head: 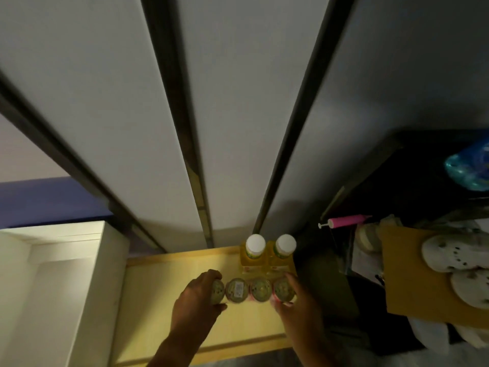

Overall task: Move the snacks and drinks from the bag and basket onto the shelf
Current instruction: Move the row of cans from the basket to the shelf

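Note:
A row of several small round cups with green patterned lids (248, 289) stands on the pale wooden shelf (158, 300). My left hand (197, 300) grips the leftmost cup (217, 291), fingers curled round it. At the other end, my right hand (297, 308) holds the rightmost cup (283, 289). Just behind the row stand two yellow drink bottles with white caps (270, 254), upright and side by side at the back right of the shelf. Neither bag nor basket is plainly in view.
Grey wall panels with dark grooves (190, 128) rise behind the shelf. A white cabinet (53, 287) stands at the left. At the right are a dark unit with a pink pump (344, 222), a blue plastic pack (468, 168) and a brown board with pale round items (449, 260).

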